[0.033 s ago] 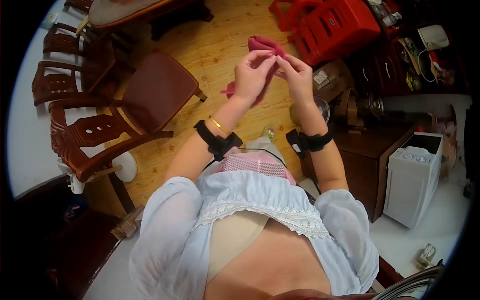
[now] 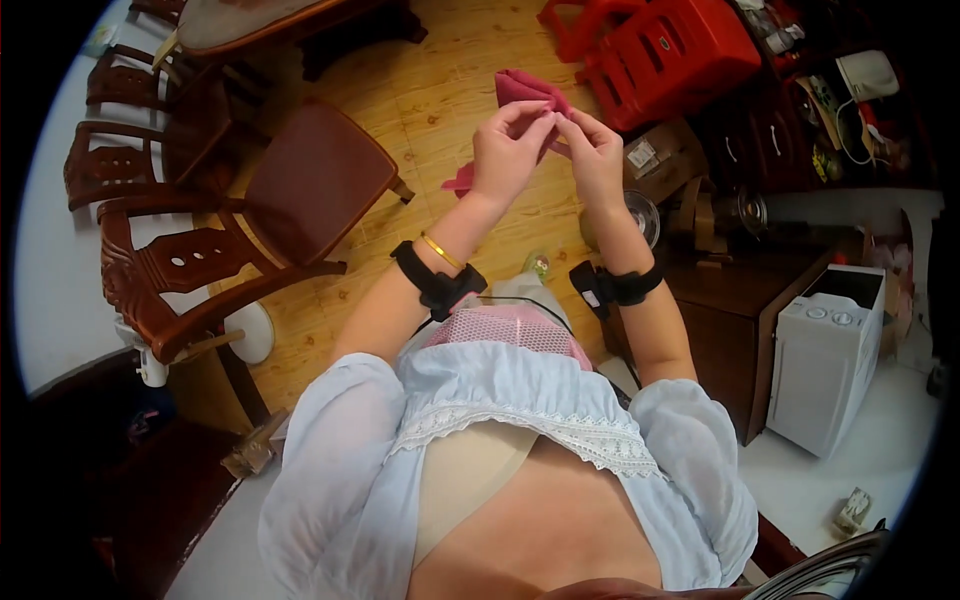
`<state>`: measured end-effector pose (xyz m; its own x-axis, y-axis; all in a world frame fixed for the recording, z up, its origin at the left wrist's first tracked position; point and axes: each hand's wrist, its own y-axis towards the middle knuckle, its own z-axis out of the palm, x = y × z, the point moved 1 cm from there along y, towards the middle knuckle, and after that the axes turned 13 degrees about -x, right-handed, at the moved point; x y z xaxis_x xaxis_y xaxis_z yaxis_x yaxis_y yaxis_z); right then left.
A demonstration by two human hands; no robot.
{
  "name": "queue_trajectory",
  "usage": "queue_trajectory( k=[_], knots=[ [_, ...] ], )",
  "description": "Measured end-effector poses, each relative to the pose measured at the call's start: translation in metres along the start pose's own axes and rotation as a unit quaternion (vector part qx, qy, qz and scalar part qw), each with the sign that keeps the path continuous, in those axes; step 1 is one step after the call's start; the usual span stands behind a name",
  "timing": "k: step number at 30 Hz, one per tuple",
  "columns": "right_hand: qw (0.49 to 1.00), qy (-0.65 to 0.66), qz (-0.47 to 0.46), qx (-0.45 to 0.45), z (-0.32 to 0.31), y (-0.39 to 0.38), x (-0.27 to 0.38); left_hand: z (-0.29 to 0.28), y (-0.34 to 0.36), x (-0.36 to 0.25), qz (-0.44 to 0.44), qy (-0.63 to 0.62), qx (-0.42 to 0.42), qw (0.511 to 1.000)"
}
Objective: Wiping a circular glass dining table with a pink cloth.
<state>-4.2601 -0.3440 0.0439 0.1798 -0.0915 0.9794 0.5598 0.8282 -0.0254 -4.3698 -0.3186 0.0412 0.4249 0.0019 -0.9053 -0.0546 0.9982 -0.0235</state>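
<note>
A dark pink folded cloth (image 2: 525, 88) is held up in front of me, above the floor. My left hand (image 2: 503, 155) pinches its near edge between thumb and fingers. Close beside it, my right hand (image 2: 597, 165) pinches the same edge, the thumbs nearly touching. Part of the cloth passes behind my left hand, and a loose end shows left of that wrist. Whatever lies between the fingertips is too small to make out. Below the hands, at my lap, is a pink mesh-patterned thing (image 2: 510, 328).
Carved wooden chairs (image 2: 315, 185) stand at the left, with a table (image 2: 250, 25) beyond. Stacked red plastic stools (image 2: 670, 60) are at the far right, near a cardboard box (image 2: 665, 160). A brown cabinet (image 2: 715, 330) and a white appliance with knobs (image 2: 825, 360) stand right.
My hands stay almost in place, both pinching the cloth. Less of the cloth's hanging part shows between my left hand and right hand.
</note>
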Motion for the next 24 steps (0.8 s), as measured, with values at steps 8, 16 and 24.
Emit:
queue_trajectory(
  k=[8,16,24],
  knots=[
    [0.983,-0.097,-0.156,0.018,0.002,0.0,0.005,-0.004,0.001,-0.006,0.156,0.119,0.009,0.98],
    [0.956,-0.148,-0.177,0.18,0.001,0.012,0.037,-0.019,0.007,-0.023,0.211,0.121,0.107,0.964],
    [0.742,-0.368,-0.514,0.222,0.008,0.022,0.088,-0.019,0.011,-0.041,0.222,0.169,0.09,0.956]
  ],
)
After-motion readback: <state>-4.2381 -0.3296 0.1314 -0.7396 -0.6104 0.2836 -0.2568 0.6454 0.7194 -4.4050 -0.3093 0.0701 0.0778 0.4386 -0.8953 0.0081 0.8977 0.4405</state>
